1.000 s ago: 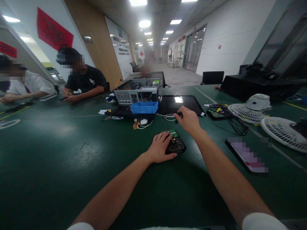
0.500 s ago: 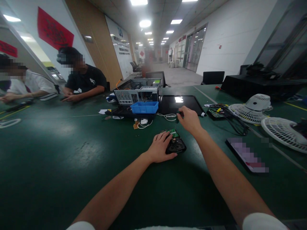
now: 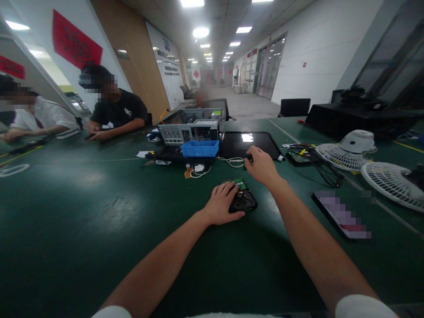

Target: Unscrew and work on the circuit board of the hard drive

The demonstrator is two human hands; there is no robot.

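Black device (image 3: 245, 202) is lying already opened, its green board (image 3: 241, 183) remaining inside; left hand (image 3: 220, 205) is bracing it, fingers spread, while right hand (image 3: 261, 165) is pinching a dark tool (image 3: 244, 167).

White rectangular ceiling lights (image 3: 244, 30) above glossy dark-green table (image 3: 149, 194); pale glare on table, dim near side; haze beyond table.
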